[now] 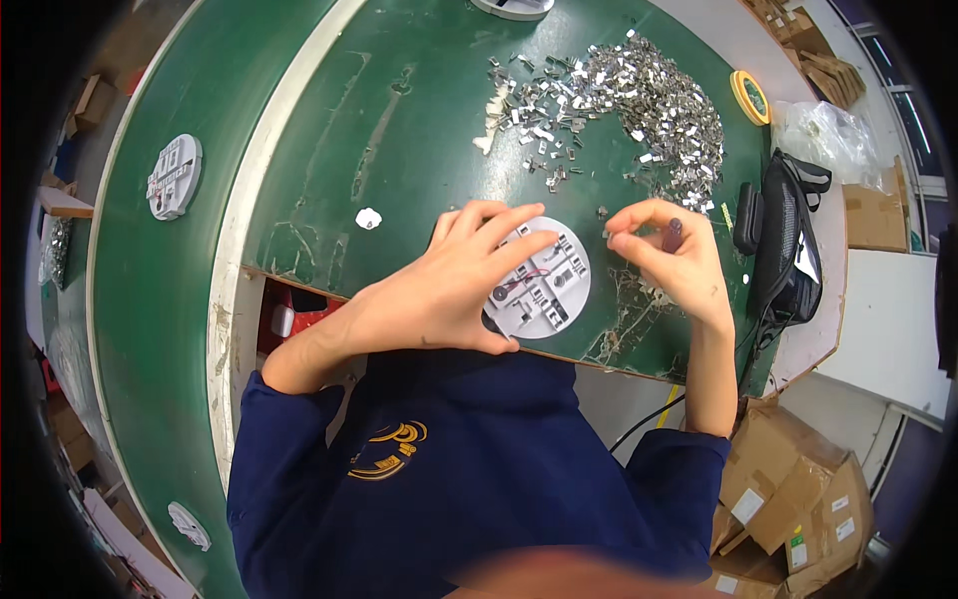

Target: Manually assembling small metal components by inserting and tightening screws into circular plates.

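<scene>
My left hand (pixel 454 270) is wrapped over a round white plastic housing (pixel 561 292), its fingers across the top and its thumb at the near edge. The housing has rows of slots with small metal pieces, and thin red and dark wires run near its middle. To the right of it, my right hand (pixel 674 255) is closed, thumb and forefinger pinched together. A dark purple rod-like handle (pixel 674 236) sticks up between its curled fingers; its working end is hidden. Whether something tiny is between the fingertips I cannot tell.
A large heap of small metal clips (pixel 664 105) spreads over the green table (pixel 329 190). A yellow tape roll (pixel 749 97) and a black bag (pixel 793 245) are at the right. More white housings (pixel 176 178) lie on the green strip at the left. Cardboard boxes (pixel 788 489) stand below right.
</scene>
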